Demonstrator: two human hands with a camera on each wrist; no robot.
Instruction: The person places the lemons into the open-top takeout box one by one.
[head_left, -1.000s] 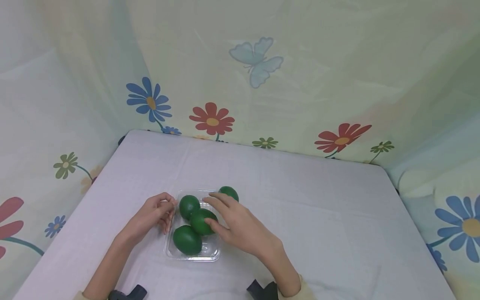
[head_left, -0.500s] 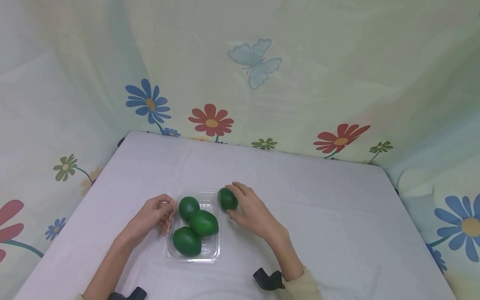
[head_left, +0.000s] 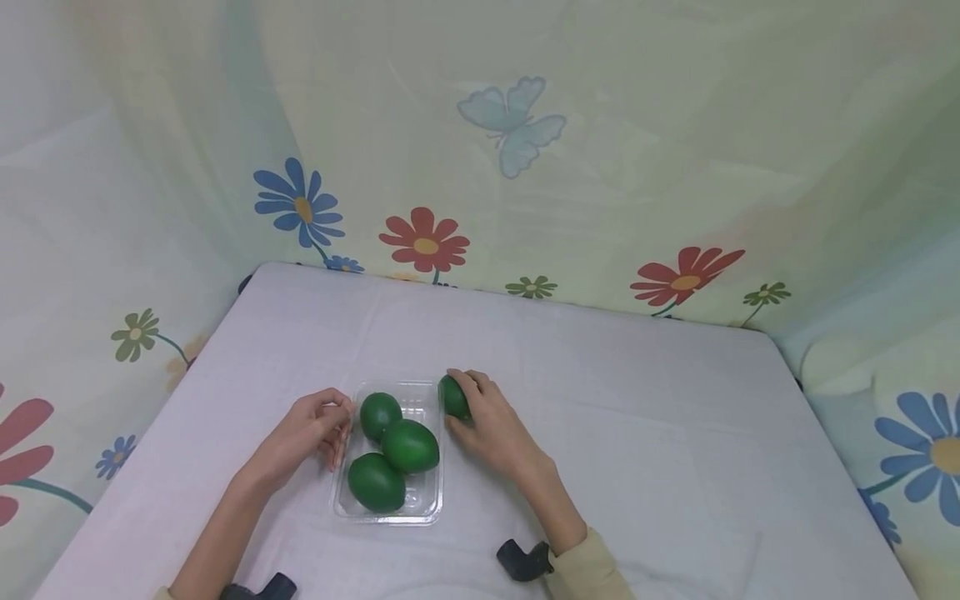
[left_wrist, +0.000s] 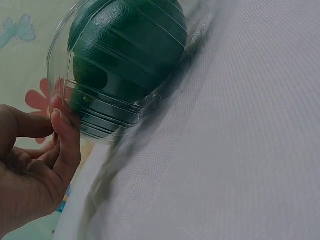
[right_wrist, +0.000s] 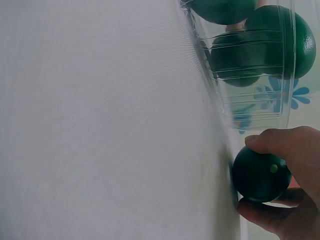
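The right hand (head_left: 491, 417) has closed on the green avocado (head_left: 453, 397) lying on the tabletop (head_left: 637, 433) just outside the far right corner of the clear plastic tray (head_left: 390, 510). A second ago that hand lay over the tray, its fingers across the fruit inside; half a second ago it had swung out to the loose avocado with fingers only reaching round it. Now the grip is curled tight: in the right wrist view the thumb and fingers (right_wrist: 285, 142) wrap the avocado (right_wrist: 260, 174), which sits against the white cloth, apparently not yet lifted.

The left hand (head_left: 303, 429) has not shifted across the three head views. It rests at the tray's left edge, and in the left wrist view its fingertips (left_wrist: 65, 125) touch the ribbed wall of the tray (left_wrist: 125, 107), loosely bent and pressing rather than wrapping, which steadies the tray.

Three avocados lie in the tray: one at the far left (head_left: 379, 414), one in the middle (head_left: 411, 446) leaning over the others, one nearest the person (head_left: 375, 482). Their places match the earlier pictures.

Judging by this, the work has passed from settling the fruit inside to securing the fourth one outside, beside the tray's free far right corner.
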